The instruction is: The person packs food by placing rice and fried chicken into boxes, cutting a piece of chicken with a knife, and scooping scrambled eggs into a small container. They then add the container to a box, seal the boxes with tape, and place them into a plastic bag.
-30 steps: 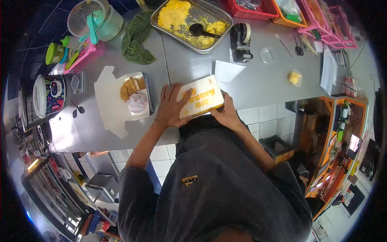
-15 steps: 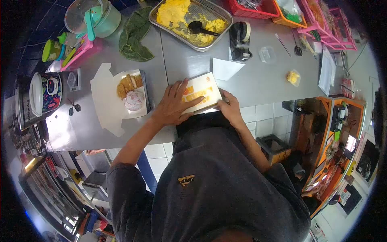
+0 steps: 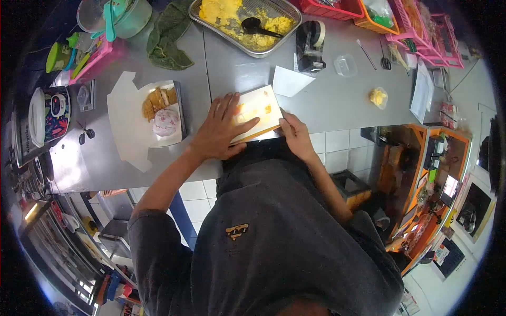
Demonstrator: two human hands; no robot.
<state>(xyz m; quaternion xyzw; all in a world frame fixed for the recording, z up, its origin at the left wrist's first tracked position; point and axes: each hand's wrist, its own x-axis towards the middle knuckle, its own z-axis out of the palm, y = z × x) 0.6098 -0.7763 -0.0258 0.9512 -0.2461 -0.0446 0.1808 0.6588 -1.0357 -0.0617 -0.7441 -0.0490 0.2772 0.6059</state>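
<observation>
Closed box pinned at near edge of steel table by 2 hands.

Left hand is laid flat on the lid, fingers spread wide and pressed down, probably so the lid is kept shut and the box is stopped from sliding. Right hand is set against the box's right edge with fingers curled in. Whether a flap is pinched cannot be told. The box is kept tight against the body, likely for leverage. 1 open box of food is parked just to the left, lid flaps out, well apart from the hands. A white paper sheet lies just beyond the closed box. A tape dispenser and a tray of yellow food are seen farther back.
</observation>
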